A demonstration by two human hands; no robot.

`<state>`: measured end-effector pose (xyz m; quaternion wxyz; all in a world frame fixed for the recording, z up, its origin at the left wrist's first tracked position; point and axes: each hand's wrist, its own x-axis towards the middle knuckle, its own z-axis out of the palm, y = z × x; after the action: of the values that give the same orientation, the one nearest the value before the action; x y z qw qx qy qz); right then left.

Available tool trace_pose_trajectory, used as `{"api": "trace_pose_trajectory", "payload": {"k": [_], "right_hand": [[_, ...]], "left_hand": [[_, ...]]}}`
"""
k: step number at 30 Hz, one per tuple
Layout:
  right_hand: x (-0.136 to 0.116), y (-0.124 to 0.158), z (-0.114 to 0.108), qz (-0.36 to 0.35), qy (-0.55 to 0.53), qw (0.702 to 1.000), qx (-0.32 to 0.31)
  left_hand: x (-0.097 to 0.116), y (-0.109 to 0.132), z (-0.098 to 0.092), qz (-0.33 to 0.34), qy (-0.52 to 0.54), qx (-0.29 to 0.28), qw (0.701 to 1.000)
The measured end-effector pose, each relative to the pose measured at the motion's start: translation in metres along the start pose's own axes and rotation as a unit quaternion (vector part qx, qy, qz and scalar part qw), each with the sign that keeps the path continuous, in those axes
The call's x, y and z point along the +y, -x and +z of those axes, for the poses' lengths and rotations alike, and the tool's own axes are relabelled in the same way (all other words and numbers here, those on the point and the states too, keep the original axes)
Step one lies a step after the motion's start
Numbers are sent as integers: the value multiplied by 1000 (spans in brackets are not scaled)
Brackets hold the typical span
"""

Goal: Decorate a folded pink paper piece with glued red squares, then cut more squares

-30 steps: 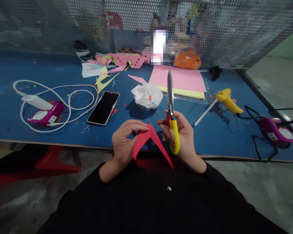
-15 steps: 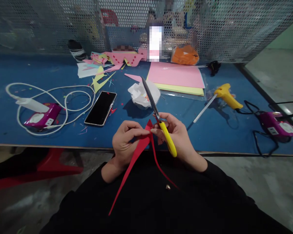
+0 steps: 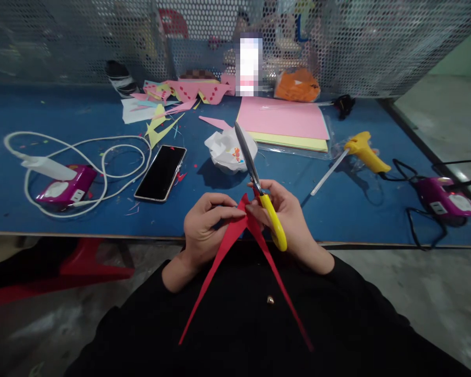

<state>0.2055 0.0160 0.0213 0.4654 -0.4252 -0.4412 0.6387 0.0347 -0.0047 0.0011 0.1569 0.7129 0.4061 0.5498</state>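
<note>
Between thumb and fingers, my left hand [image 3: 206, 228] pinches a long pointed piece of red paper [image 3: 224, 246] near its upper end. My right hand [image 3: 286, 220] holds scissors [image 3: 275, 222] with yellow handles, their closed-looking blades pointing up and away from me. The right fingertips also grip a second tapering red strip [image 3: 272, 267], which spreads down to the right, so the two red lengths form an upside-down V over my black top. Whether they join at the top is hidden by my fingers. Just beyond the hands sits a crumpled white paper bowl [image 3: 225, 157] with small scraps inside.
A phone [image 3: 160, 173] lies left of my hands, near a purple power socket [image 3: 66, 186] with a white cable. Pink and yellow sheets [image 3: 282, 118] lie behind. To the right are a yellow glue gun [image 3: 363, 149] and another purple socket [image 3: 447, 196]. A mesh panel stands behind.
The right red strip, seen nearly edge-on before, has swung out to the right and shows its flat face. The scissors and both hands have shifted slightly right.
</note>
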Motion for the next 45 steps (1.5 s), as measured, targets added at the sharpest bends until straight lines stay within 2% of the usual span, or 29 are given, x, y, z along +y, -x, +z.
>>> {"api": "trace_pose_trajectory", "payload": {"k": [3,5,6,8,11,13,16,18,23,28,35,38,43,45], "right_hand": [[0,0,0,-7,6,1000,1],[1,0,-1,-8,12,1000,-2],[1,-1,-2,-9,15,1000,-2],[1,-2,-5,-17,20,1000,3],[-3,-4,-11,-36,28,999,21],[-6,-3,-13,-44,32,998,29],[-9,-3,-10,-38,29,999,26],[-8,-5,-5,-24,22,999,14],[-2,-10,5,-7,27,1000,-3],[0,-14,3,-12,31,999,3],[-1,-13,0,-20,43,999,-2],[-8,-7,-10,-40,96,995,3],[-22,18,-42,-62,239,969,-14],[-27,31,-55,-38,288,956,-32]], "left_hand": [[-1,-2,-2,42,5,-23,999],[0,-3,-3,40,32,-35,998],[1,-3,-3,4,47,-27,999],[4,-5,-1,-115,67,21,991],[7,-10,2,-256,90,96,958],[9,-15,4,-330,168,109,922],[12,-22,6,-442,297,105,840],[13,-25,8,-475,324,102,812],[11,-25,12,-498,341,97,791],[8,-18,11,-485,342,54,803],[6,-17,9,-484,355,48,798],[5,-19,8,-490,363,68,789],[5,-21,7,-513,363,98,771],[6,-22,7,-519,363,104,767]]}}
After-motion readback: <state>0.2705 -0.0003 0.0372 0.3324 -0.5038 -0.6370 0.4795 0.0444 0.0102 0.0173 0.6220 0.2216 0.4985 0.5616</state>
